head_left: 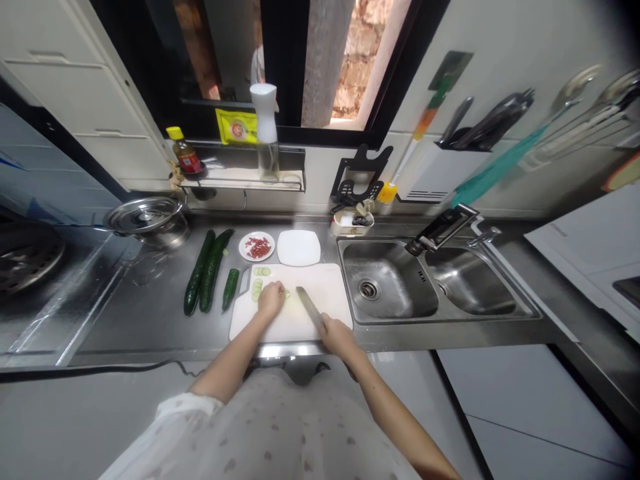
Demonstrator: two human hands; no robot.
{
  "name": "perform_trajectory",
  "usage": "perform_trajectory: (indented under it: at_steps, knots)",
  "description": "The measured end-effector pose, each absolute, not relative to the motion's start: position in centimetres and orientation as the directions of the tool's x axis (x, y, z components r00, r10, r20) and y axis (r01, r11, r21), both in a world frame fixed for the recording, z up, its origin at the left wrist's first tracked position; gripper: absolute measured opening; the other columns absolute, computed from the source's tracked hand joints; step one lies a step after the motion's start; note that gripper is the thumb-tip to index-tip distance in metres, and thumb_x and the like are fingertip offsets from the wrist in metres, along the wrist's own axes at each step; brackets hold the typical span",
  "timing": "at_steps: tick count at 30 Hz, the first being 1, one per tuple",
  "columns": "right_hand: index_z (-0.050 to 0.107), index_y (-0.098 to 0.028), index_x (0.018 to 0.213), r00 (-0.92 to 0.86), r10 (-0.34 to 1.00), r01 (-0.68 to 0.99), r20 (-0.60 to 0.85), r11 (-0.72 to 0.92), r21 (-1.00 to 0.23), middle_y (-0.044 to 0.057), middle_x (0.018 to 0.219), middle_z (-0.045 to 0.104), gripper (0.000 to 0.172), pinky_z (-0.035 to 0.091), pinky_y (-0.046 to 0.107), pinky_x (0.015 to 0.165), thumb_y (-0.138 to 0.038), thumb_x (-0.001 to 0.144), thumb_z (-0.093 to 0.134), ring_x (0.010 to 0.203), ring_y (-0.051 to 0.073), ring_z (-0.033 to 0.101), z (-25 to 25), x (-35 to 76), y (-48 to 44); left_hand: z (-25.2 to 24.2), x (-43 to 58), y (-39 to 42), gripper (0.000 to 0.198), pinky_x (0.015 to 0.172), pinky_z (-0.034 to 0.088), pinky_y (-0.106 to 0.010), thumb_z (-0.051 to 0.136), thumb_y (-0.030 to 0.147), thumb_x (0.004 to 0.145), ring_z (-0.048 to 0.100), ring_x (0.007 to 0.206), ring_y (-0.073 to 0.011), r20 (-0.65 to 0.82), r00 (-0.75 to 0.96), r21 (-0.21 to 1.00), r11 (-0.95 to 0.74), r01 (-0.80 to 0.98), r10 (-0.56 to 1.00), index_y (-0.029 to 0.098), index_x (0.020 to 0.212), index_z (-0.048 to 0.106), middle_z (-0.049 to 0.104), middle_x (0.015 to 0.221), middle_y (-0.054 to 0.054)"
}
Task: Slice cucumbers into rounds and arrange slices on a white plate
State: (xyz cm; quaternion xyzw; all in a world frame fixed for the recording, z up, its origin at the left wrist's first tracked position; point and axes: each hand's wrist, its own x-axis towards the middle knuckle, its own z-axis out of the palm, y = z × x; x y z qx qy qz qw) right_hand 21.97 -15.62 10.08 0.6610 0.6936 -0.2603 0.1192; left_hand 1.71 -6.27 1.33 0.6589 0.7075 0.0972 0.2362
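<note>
Left hand point(271, 300): fingers curled; whether anything is gripped cannot be told.
Right hand point(339, 335): long silvery metal knife point(310, 308) is held.
Round pale-green slices point(257, 289): laid near far-left corner of white rectangular board point(295, 328).

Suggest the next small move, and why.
Probably have the left hand slide the small pale green piece toward the cucumber slices: it lies by that hand's fingers, apart from the slices grouped at the left of the cutting board, while the right hand holds the knife off to its right.
</note>
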Motion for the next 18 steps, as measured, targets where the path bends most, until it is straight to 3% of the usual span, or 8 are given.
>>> perform_trajectory:
  at_steps: [12, 18]
  knots:
    - [0.053, -0.020, 0.112, -0.105, 0.850, 0.977, -0.517, -0.009, -0.214, 0.008, 0.098, 0.068, 0.027, 0.029, 0.026, 0.062, -0.027, 0.097, 0.032, 0.086, 0.018, 0.062, 10.0, 21.6, -15.6, 2.2, 0.1, -8.0, 0.013, 0.061, 0.037, -0.022, 0.064, 0.032, 0.079, 0.059, 0.070, -0.0138, -0.212, -0.185, 0.674, 0.281, 0.683, 0.960, 0.019, 0.080, 0.063, 0.067, 0.077, -0.001]
    - [0.054, -0.020, 0.110, -0.102, 0.855, 0.976, -0.508, -0.012, -0.216, 0.008, 0.096, 0.068, 0.027, 0.029, 0.026, 0.062, -0.027, 0.097, 0.031, 0.086, 0.018, 0.062, 10.0, 21.5, -15.7, 1.6, -3.1, -9.7, 0.012, 0.061, 0.038, -0.022, 0.065, 0.031, 0.076, 0.059, 0.066, -0.0133, -0.174, -0.292, 0.711, 0.325, 0.623, 0.941, 0.019, 0.075, 0.064, 0.066, 0.071, 0.000]
